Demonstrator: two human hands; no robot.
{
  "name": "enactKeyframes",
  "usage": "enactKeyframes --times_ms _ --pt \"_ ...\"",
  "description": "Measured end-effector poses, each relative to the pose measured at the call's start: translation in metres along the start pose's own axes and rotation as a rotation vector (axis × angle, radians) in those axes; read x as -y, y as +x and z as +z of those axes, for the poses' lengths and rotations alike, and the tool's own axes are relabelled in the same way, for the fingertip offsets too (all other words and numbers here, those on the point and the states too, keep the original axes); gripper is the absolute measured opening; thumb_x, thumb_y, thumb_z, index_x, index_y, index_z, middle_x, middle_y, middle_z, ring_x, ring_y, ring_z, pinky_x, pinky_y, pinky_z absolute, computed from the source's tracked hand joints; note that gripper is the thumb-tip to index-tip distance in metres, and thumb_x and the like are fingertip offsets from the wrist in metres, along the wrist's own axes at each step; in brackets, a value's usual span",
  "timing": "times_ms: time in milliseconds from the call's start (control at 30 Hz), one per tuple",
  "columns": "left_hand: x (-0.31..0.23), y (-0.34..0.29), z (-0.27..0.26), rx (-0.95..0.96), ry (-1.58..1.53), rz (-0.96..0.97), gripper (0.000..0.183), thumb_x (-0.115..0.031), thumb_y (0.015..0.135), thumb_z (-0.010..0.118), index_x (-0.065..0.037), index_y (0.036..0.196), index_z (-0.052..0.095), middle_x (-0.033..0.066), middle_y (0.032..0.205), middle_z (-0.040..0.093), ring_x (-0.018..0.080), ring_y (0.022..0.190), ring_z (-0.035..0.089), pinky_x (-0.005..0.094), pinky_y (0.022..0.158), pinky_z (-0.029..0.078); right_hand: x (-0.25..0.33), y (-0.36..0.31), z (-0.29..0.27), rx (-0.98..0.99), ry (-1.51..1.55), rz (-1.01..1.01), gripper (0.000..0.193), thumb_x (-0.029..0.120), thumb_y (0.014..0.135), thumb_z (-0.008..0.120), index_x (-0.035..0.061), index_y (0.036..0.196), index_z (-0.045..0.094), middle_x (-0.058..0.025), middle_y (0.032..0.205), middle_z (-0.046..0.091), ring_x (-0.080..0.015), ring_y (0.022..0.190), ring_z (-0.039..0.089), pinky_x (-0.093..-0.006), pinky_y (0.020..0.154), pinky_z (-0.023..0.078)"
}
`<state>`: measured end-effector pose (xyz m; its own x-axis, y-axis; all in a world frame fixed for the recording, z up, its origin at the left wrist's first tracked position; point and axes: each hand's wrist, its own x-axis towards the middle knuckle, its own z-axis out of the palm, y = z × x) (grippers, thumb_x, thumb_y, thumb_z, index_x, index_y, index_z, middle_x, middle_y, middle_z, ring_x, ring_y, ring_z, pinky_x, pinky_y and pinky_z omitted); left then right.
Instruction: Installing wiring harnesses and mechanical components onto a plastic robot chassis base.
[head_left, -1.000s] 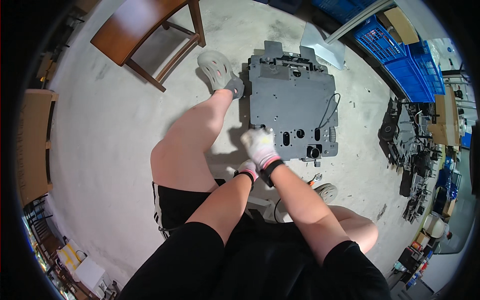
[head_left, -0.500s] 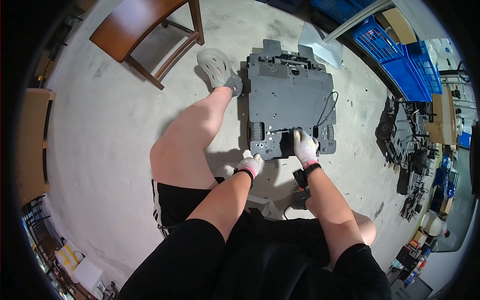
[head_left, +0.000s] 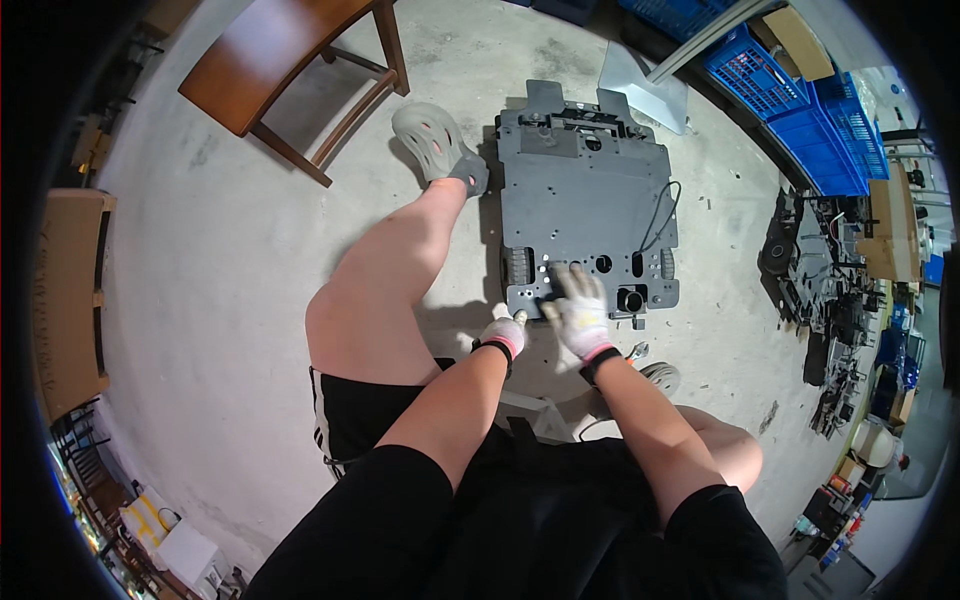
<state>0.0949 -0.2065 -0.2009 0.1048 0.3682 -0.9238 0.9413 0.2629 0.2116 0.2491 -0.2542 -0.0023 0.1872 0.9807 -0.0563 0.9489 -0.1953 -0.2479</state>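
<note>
A flat dark grey metal chassis (head_left: pixel 575 205) lies on the floor in front of me. It has holes in its plate, ribbed wheels at the sides and a thin black cable looped on its right part. My left hand (head_left: pixel 503 333), in a white glove, grips the near left corner, thumb on the edge; its other fingers are mostly hidden. Over the near edge, my gloved right hand (head_left: pixel 582 312) has its fingers stretched out. A dark patch beside those fingers may be a part or shadow; I cannot tell. A round black part (head_left: pixel 629 300) shows at the near right corner.
A metal tool (head_left: pixel 638 351) lies near my right foot. Brown wooden chair (head_left: pixel 270 60) stands far left, cardboard (head_left: pixel 72 300) at the left edge. Blue crates (head_left: pixel 815 135) sit far right, above a pile of black parts (head_left: pixel 820 290).
My right hand has moved left along the near edge and its fingers have spread, uncovering the round black part. The left hand keeps its place at the corner.
</note>
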Motion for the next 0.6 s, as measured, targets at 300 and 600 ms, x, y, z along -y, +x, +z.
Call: enactKeyframes --times_ms 300,600 --pt "-0.014 -0.036 -0.025 -0.025 -0.003 0.110 0.058 -0.064 0.103 0.043 -0.022 0.143 0.045 0.0185 0.139 0.064 0.0397 0.129 0.060 0.0528 0.104 0.047 -0.038 0.015 0.009 0.037 0.409 0.838 0.040 0.046 0.099 0.058 0.0132 0.112 0.076 -0.0171 0.112 0.072 -0.0367 0.110 0.067 -0.0484 0.096 0.049" --pt "-0.012 -0.032 -0.027 0.019 0.138 0.102 0.069 -0.068 0.101 0.041 -0.014 0.144 0.045 0.0216 0.143 0.060 0.0411 0.130 0.059 0.0558 0.108 0.046 -0.023 0.037 -0.009 -0.015 -0.109 0.288 0.028 0.037 0.092 0.068 0.0182 0.111 0.075 -0.0072 0.117 0.067 -0.0331 0.115 0.059 -0.0502 0.097 0.046"
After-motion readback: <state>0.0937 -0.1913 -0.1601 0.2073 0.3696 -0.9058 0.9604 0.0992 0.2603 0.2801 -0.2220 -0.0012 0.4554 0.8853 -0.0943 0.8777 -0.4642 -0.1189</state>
